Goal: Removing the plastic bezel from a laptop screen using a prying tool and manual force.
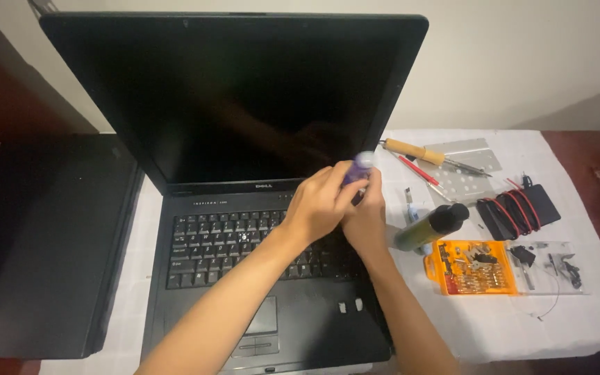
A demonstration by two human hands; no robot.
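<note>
An open black laptop [244,104] with a dark screen stands on a white cloth. Both my hands meet over the right end of its keyboard [223,243], near the hinge. My left hand [317,205] wraps its fingers around a small purple bottle [361,165] with a pale rounded cap. My right hand [368,219] sits just under and behind it, pressed against the same bottle. Motion blur hides the bottle's lower part.
To the right on the white cloth [515,312] lie a dark green cylinder with black cap [430,228], an orange screwdriver-bit case [473,267], a wooden-handled soldering iron [425,154], a black box with red wires [519,208] and a clear parts bag [553,267]. A black flat case [43,243] lies left.
</note>
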